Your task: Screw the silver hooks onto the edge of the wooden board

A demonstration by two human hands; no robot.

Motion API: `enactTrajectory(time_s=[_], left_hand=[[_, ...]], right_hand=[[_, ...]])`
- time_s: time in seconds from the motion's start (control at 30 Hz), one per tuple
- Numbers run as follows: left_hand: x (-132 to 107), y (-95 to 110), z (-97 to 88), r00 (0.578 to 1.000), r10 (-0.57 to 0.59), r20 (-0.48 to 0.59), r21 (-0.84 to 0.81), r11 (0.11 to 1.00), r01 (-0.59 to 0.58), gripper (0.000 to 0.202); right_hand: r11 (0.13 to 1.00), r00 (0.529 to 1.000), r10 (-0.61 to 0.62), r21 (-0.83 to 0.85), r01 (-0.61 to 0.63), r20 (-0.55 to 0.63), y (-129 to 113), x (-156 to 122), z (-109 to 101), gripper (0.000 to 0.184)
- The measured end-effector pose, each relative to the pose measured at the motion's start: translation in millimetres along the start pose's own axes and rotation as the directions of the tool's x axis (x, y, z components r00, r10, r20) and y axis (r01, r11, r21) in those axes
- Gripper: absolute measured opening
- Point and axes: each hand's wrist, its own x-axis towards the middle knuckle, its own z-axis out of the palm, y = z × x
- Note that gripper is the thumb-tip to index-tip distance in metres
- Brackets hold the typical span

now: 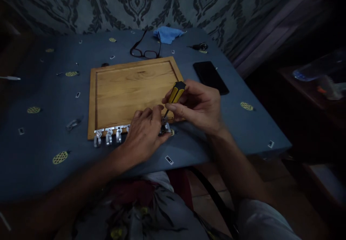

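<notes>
My right hand [201, 104] grips a yellow and black screwdriver [176, 92] by its handle, with the shaft slanting down to the right end of a metal hook rail [119, 129]. The rail lies along the near edge of a framed wooden board [135, 88], and several silver hooks hang from its left part. My left hand [147, 131] rests over the rail, fingers curled against it near the screwdriver's tip. That hand hides the rail's middle, and whether its fingers pinch anything small I cannot make out.
Beyond the board lie eyeglasses [144, 53], a blue cloth [169, 35] and a small dark object [199, 46]. A black phone [211, 77] is to the right. A small clear item [73, 123] sits left of the board on the patterned tablecloth [43, 139].
</notes>
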Motion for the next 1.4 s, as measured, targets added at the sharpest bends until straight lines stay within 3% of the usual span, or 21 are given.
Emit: enactTrajectory(time_s=[0.37, 0.57, 1.17, 1.4], left_hand=[[-0.9, -0.7, -0.4, 1.0, 0.016, 0.02, -0.016, 1.0, -0.016, 0.062], [-0.9, -0.7, -0.9, 1.0, 0.004, 0.001, -0.03, 1.0, -0.004, 0.062], [-2.7, -1.6, -1.6, 1.0, 0.026, -0.002, -0.014, 1.0, -0.026, 0.058], [-2.5, -2.1, 0.1, 0.999, 0.034, -0.004, -0.002, 0.999, -0.034, 0.06]], right_hand=[[0.99, 0.967, -0.136, -0.064, 0.125, -0.215, 6.9, -3.0, 1.1, 0.033], [0.992, 0.98, -0.109, -0.08, 0.097, -0.168, 15.8, -3.8, -0.6, 0.031], [0.987, 0.977, -0.128, -0.119, 0.108, -0.17, 13.8, -2.6, 2.7, 0.035], [0.995, 0.994, -0.08, -0.065, 0.075, -0.074, 10.3, -2.7, -3.1, 0.035]])
